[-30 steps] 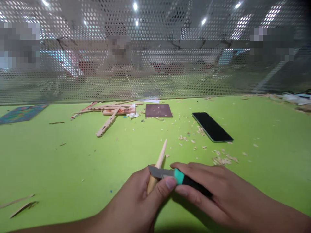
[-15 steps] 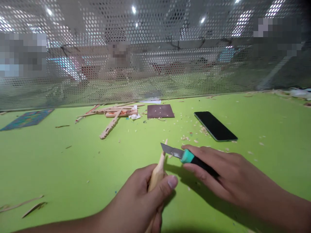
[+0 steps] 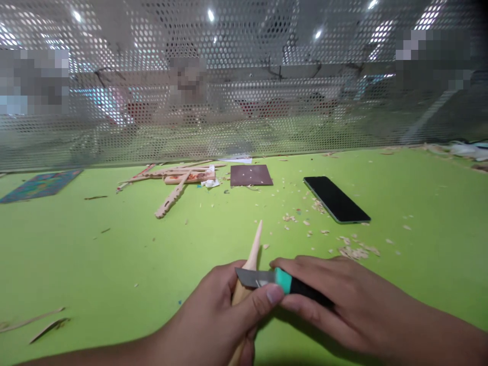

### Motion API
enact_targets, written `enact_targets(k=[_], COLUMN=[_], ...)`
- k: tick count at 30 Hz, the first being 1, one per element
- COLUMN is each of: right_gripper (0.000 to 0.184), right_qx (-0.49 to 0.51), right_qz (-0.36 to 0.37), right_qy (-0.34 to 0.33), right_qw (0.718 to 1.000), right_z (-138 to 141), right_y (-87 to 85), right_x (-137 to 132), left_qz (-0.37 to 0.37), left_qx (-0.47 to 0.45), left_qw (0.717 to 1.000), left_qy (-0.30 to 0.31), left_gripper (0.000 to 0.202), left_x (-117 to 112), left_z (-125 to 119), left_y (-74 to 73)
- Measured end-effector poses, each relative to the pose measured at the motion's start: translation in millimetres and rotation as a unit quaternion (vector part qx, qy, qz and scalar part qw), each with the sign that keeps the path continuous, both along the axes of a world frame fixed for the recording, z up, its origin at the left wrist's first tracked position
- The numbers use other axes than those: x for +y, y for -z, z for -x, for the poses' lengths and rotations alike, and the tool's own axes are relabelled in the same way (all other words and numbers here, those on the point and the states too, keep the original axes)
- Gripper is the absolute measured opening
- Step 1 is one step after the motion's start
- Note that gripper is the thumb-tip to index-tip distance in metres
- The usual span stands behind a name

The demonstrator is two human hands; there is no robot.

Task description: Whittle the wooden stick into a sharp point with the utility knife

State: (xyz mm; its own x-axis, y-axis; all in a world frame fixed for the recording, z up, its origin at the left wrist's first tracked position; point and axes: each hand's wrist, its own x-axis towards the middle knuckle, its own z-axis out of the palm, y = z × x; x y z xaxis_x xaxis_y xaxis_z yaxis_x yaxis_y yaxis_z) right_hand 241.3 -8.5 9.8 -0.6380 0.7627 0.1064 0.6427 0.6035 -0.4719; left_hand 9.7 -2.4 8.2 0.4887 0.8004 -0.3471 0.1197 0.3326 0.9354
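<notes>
Pale wood: a carved stick [image 3: 254,249] points away over the green table [image 3: 114,264]. Its lower end is wrapped in the closed left hand [image 3: 217,315], whose thumb rests against the knife [image 3: 274,280]. The right hand [image 3: 335,300] is curled around the knife's black handle, with the blade laid across the stick just above the grip. The tip is already tapered to a point, and shavings [image 3: 354,250] litter the table near a phone [image 3: 336,199]. The thicker part under the blade looks uncut as yet.
</notes>
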Motion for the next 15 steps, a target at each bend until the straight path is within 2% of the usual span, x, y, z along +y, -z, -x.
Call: enact_targets(k=[5,11,15], right_gripper=[0.042,0.046,0.044], right_qx=[-0.014,-0.044,-0.040], right_qz=[-0.078,-0.196,-0.238], right_qy=[0.011,0.034,0.077], right_qw=[0.997,0.979,0.967], right_z=[1,3,-3], right_y=[7.0,12.7,11.0], right_x=[-5,-4,3], left_qz=[0.018,0.041,0.060], left_qx=[0.002,0.002,-0.032], left_qw=[1.000,0.999,0.998], left_qy=[0.019,0.014,0.016], left_gripper=[0.046,0.048,0.050], left_x=[-2,-1,-1], left_z=[-1,0,2], left_y=[0.3,7.0,11.0])
